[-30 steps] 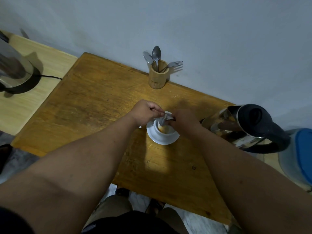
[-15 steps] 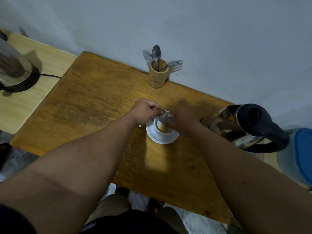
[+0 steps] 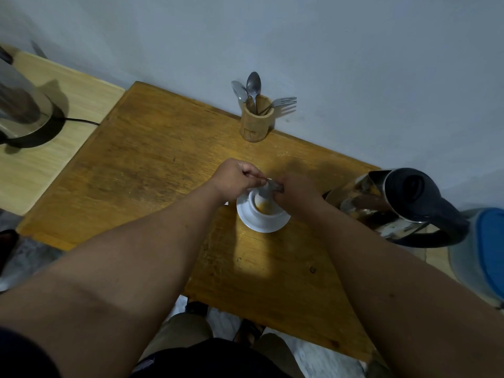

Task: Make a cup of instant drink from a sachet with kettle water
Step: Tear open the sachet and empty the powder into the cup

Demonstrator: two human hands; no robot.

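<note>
A white cup [image 3: 266,211] stands on a white saucer [image 3: 261,223] in the middle of the wooden table [image 3: 152,165]. Orange-brown powder lies in the cup's bottom. A small grey sachet [image 3: 270,188] hangs tipped over the cup. My left hand [image 3: 238,180] pinches its left end and my right hand [image 3: 296,190] pinches its right end, both just above the rim. A steel kettle with a black lid and handle [image 3: 401,205] stands at the table's right edge, close to my right forearm.
A wooden holder [image 3: 256,122] with two spoons and a fork stands at the back by the wall. Another steel kettle on a black base [image 3: 23,115] sits on the lighter table to the left. A blue-lidded container [image 3: 488,249] is at far right.
Both hands stay over the cup with the sachet between them. The sachet has tilted slightly; the hands shifted only a little.
</note>
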